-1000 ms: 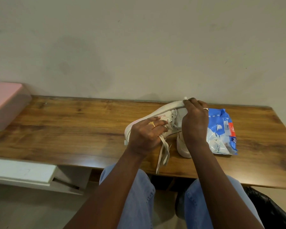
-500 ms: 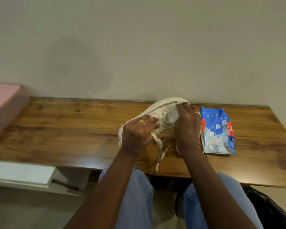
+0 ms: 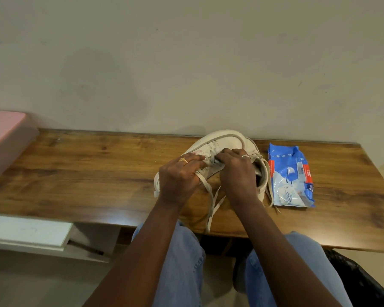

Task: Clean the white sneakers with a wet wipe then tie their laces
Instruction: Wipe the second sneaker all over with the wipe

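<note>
1. Bare wooden table (image 3: 87, 173) is seen left of the white sneakers (image 3: 222, 144); wet wipe pack (image 3: 290, 176) lies just right.
2. Laces (image 3: 211, 196) are pinched by left hand (image 3: 177, 180) and right hand (image 3: 237, 176), fingers curled over the tilted shoe.

- One head-worn, wide-angle view looks forward and down from above the seated person's lap.
- It faces the wall (image 3: 186, 63) across the table (image 3: 87, 173).
- Both hands sit near, mid-frame.

wooden table (image 3: 80, 173), pink box (image 3: 6, 140) at left edge
</note>
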